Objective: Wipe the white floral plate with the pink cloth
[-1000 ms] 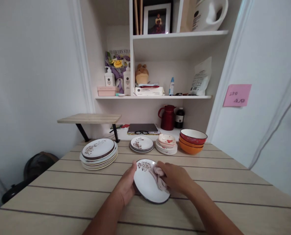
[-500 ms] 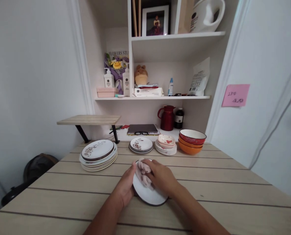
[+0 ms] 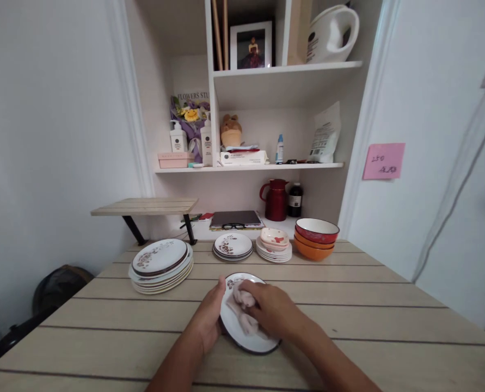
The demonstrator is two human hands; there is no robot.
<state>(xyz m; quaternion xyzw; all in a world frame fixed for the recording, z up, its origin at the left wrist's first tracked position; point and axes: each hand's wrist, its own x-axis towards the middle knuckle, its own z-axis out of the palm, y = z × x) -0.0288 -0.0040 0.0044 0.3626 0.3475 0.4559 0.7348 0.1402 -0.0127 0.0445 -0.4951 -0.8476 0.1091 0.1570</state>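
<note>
Here we are, facing white built-in shelving (image 3: 262, 92), where up top we spot 1 framed picture (image 3: 251, 46). To our left, a plain pale wall (image 3: 50, 136); to our right, another wall (image 3: 442, 120) bearing 1 pink note (image 3: 384, 161) and a drooping cable (image 3: 456, 202). Below us runs a plank-lined wooden table (image 3: 389, 316), with 1 raised wooden stand (image 3: 144, 206) near its far left corner, all softly lit!

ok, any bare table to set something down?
Most room: the slatted tabletop right of the right hand, in front of the stacked bowls. Also front-left, between the large plate stack and the left hand. Crowded: the back row, where the bowls and small dish stack stand close together, and the middle, with cloth, floral plate and both hands.
</note>
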